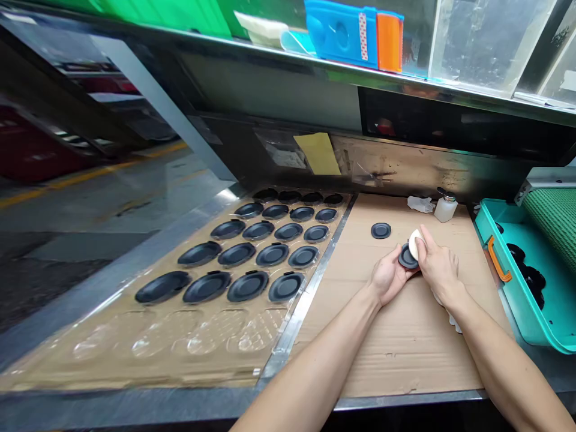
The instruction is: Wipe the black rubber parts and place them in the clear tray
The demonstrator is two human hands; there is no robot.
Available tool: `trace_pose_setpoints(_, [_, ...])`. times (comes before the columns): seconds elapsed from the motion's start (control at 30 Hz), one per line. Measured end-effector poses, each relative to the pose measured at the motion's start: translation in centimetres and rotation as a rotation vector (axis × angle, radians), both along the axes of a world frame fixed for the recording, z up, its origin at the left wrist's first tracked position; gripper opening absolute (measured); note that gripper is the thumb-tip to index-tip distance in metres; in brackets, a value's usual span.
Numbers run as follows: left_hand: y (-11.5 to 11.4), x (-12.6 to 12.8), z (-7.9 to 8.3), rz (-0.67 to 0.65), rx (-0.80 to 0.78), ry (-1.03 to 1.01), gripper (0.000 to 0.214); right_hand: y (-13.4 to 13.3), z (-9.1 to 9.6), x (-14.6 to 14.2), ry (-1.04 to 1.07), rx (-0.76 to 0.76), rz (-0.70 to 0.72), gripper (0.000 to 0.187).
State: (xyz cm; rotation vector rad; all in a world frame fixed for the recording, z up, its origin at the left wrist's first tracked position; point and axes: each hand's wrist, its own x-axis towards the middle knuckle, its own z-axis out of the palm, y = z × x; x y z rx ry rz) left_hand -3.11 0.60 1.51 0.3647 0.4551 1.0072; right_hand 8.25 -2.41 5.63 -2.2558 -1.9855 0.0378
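Observation:
My left hand [389, 275] cradles a round black disc [407, 257] with a raised rim, holding it tilted above the cardboard. My right hand [438, 267] pinches a white pad [414, 243] and presses it against the disc's upper side. A second black disc [381, 230] lies flat on the cardboard sheet [387, 354], just beyond my hands. A white scrap of cloth or tissue [453, 321] shows below my right wrist.
To the left, a transparent formed tray [211, 336] holds several rows of black discs, and its nearest pockets hold none. A white pump bottle [445, 209] and crumpled tissue [420, 204] stand at the back. A teal bin [508, 282] with dark pieces sits at right.

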Motion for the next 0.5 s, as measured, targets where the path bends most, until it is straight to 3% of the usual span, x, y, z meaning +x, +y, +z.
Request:
trace_pose_setpoints(0.13, [0.1,-0.2,-0.2,-0.025,-0.033,-0.010,0.039,0.1,-0.1,-0.1,-0.033,-0.060,0.153,0.056])
trace_pose_setpoints(0.3, [0.5,-1.0,0.0,0.000,-0.047,0.030,0.039,2.0,0.3,3.7,0.081,0.084,-0.130,0.060])
trace_pose_setpoints(0.4, [0.7,-1.6,0.6,-0.005,-0.083,-0.032,0.038,3.0,-0.3,7.0,0.169,0.167,-0.167,0.057])
trace_pose_setpoints(0.5, [0.6,-2.1,1.2,-0.019,-0.077,-0.123,0.039,3.8,-1.8,8.8,0.159,0.111,-0.166,0.052])
